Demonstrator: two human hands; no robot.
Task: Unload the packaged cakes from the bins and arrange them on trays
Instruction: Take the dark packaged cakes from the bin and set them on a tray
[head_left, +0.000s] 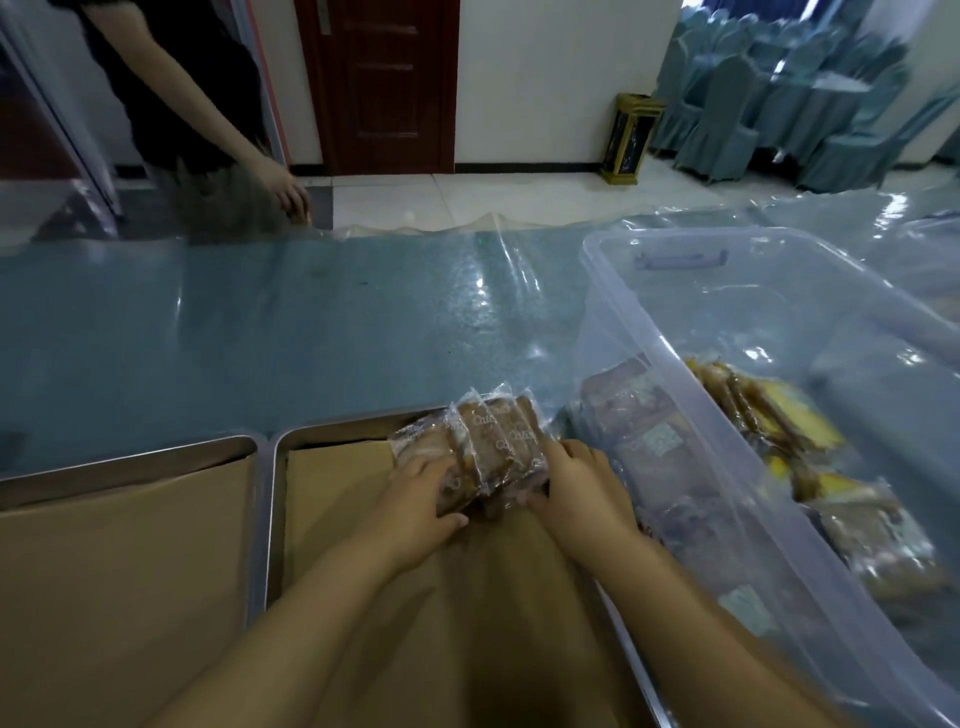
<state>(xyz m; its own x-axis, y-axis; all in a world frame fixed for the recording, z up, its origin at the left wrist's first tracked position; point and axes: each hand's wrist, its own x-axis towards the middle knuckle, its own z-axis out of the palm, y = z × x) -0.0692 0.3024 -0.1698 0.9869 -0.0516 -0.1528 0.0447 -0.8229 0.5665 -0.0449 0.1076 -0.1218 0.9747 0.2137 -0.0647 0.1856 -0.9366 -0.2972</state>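
Several clear-wrapped brown packaged cakes (488, 441) stand side by side in the far right corner of a metal tray (275, 499) lined with brown paper. My left hand (415, 504) presses on the left end of this row. My right hand (571, 488) holds the right end. Both hands squeeze the row between them. To the right stands a clear plastic bin (675, 291) with more brown and yellow packaged cakes (769, 410) in its lower part.
A second paper-lined tray (130, 462) lies to the left. The table (260, 322) has a blue cloth under clear plastic film. Another person (197, 104) in dark clothes stands at the far left edge. Covered chairs (753, 104) fill the back right.
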